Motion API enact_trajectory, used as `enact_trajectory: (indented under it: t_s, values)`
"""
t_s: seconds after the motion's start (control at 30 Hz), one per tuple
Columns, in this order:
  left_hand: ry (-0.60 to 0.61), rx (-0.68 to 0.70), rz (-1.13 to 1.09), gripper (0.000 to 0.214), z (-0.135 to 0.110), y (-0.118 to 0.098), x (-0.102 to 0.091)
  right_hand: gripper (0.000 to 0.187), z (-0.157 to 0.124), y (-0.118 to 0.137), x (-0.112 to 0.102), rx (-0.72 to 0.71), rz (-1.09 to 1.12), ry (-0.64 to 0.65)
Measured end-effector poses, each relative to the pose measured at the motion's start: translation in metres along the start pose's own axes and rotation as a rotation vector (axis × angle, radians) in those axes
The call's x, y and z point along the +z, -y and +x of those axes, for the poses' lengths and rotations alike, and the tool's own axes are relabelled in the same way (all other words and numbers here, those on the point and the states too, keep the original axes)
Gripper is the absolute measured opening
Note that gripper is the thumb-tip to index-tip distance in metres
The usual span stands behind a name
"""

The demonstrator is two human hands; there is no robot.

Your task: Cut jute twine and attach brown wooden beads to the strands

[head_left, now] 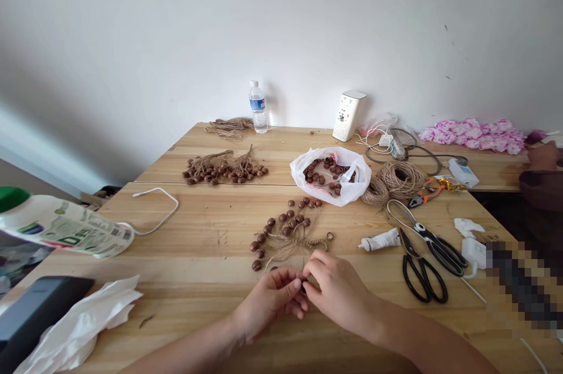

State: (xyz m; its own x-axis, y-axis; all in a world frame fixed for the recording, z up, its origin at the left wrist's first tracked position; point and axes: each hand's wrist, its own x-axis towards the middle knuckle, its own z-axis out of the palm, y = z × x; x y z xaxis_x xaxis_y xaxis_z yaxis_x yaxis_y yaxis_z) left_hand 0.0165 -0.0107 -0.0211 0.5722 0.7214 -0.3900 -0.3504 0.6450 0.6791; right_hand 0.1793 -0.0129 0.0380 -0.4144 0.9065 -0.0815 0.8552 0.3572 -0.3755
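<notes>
My left hand and my right hand meet at the near middle of the wooden table. Both pinch a small dark bead between their fingertips, with thin jute strands running up from it. Just beyond the hands lies a bunch of brown beads tied on jute strings. A white plastic bag of loose brown beads sits farther back.
Another bunch of strung beads, loose twine, a water bottle, twine coils, pliers, a glue tube, two pairs of scissors, a white cable and pink fabric. Another person's hand rests far right.
</notes>
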Motion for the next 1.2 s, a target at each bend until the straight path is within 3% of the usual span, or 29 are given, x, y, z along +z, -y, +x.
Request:
enact_trajectory:
  t_s: [0.6,0.77,0.9,1.03,1.2]
  values:
    - [0.023,0.004,-0.017,0.031,-0.001,-0.001,0.001,0.010,-0.001,-0.001,0.001,-0.027,0.061,-0.025]
    - [0.030,-0.006,-0.053,0.028,-0.001,0.000,-0.001,0.013,-0.002,-0.004,-0.016,-0.049,0.223,-0.044]
    - [0.010,-0.021,-0.088,0.028,-0.001,0.000,-0.002,0.012,0.004,-0.023,-0.036,-0.043,0.306,-0.117]
    - [-0.012,-0.037,-0.088,0.029,-0.003,-0.002,0.000,0.016,0.018,-0.055,-0.043,0.106,0.048,-0.192]
    - [-0.040,-0.053,-0.089,0.028,-0.005,-0.003,0.003,0.018,0.028,-0.075,-0.034,0.099,-0.196,0.001]
